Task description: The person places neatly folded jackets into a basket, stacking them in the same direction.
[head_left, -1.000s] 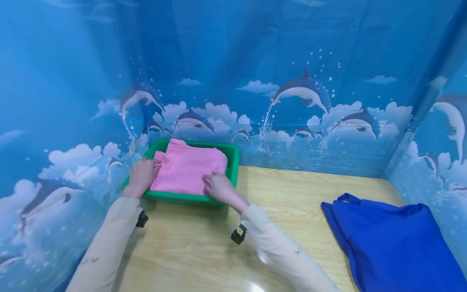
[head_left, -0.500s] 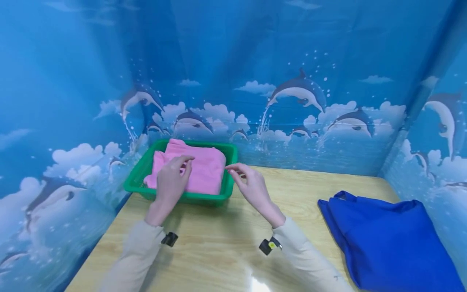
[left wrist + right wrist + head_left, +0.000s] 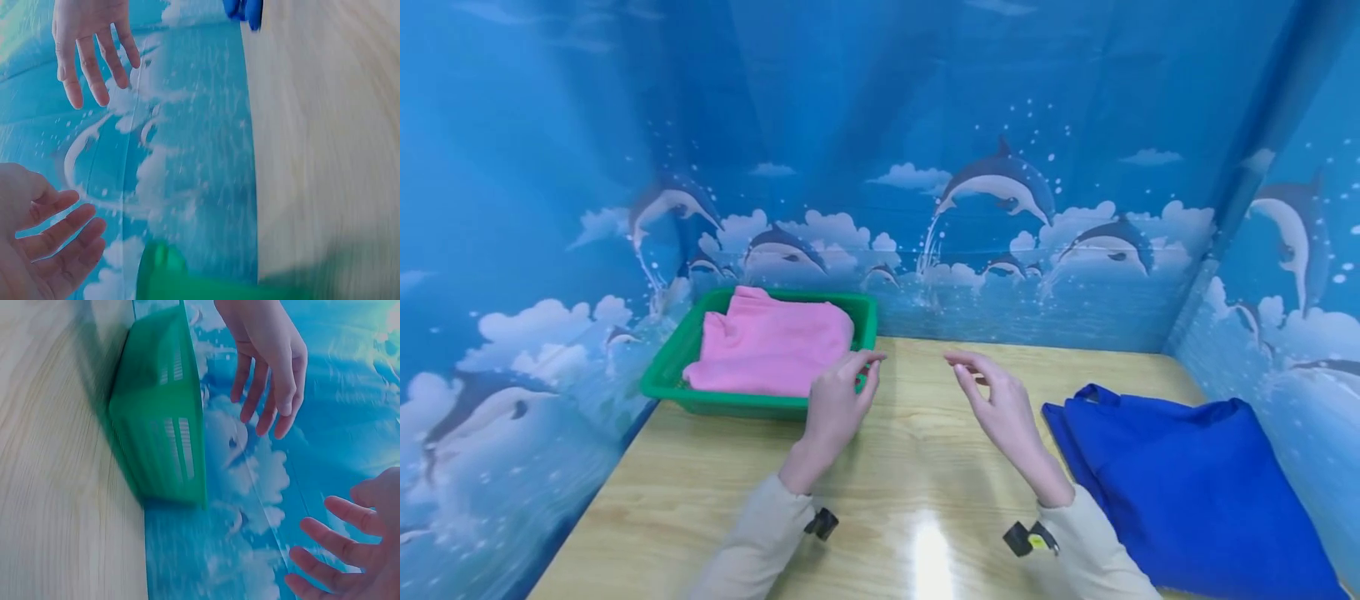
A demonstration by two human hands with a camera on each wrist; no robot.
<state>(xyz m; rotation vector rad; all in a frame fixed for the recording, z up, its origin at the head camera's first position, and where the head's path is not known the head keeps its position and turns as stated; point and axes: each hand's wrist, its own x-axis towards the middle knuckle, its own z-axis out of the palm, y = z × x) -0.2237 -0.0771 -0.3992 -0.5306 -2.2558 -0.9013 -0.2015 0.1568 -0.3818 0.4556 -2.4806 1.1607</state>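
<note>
Pink folded cloth lies inside a green plastic basket at the left back of the table. My left hand hovers by the basket's right front corner, overlapping its rim in the head view, and holds nothing. Farther right, my right hand is in the air above the table, between the basket and a folded blue cloth, its fingers loosely bent and gripping nothing. Both wrist views show the fingers of each hand relaxed and spread. In the right wrist view the slotted side of the basket shows.
The wooden table backs onto a blue curtain printed with dolphins, which also encloses the left and right sides. The blue cloth takes up the table's right part.
Both hands have let go of the pink cloth and moved right, away from the basket. The pink cloth stays in the basket; the blue cloth has not moved on the table.
</note>
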